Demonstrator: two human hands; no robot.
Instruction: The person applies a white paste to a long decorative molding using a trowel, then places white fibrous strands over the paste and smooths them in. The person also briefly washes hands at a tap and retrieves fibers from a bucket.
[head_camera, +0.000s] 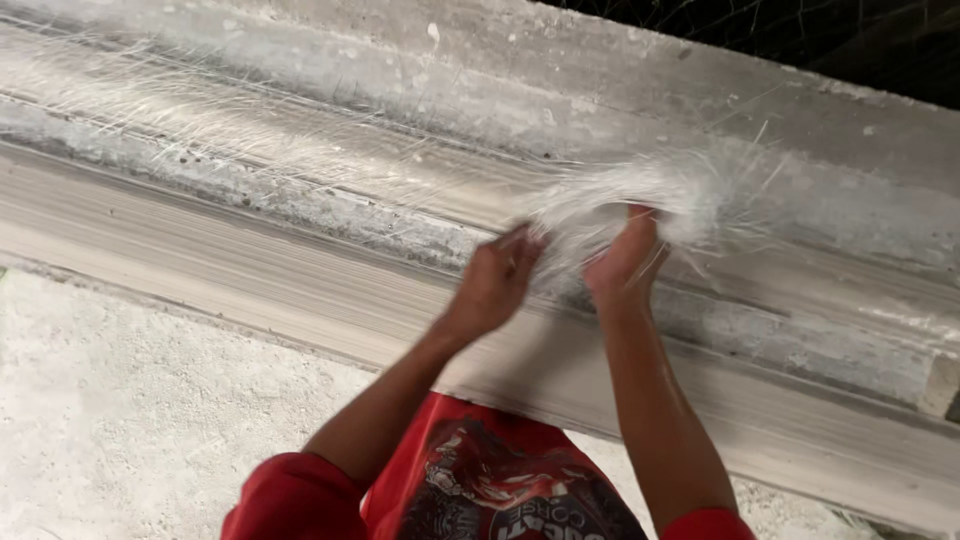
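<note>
Single head-worn view, angled steeply down and forward over the wearer's own arms. Close range: forearms rise from the bottom centre; left hand (492, 283) and right hand (625, 262) sit just right of centre. Long grey moulded slab (300, 200) crosses diagonally from upper left to lower right. Rough pale floor (130, 410) at lower left; dark background in upper right corner.

Long grey moulded slab (300, 290), dusty and ridged, running corner to corner. White fibre strands (620, 205) spread thinly along its upper channel, bunched at right.
</note>
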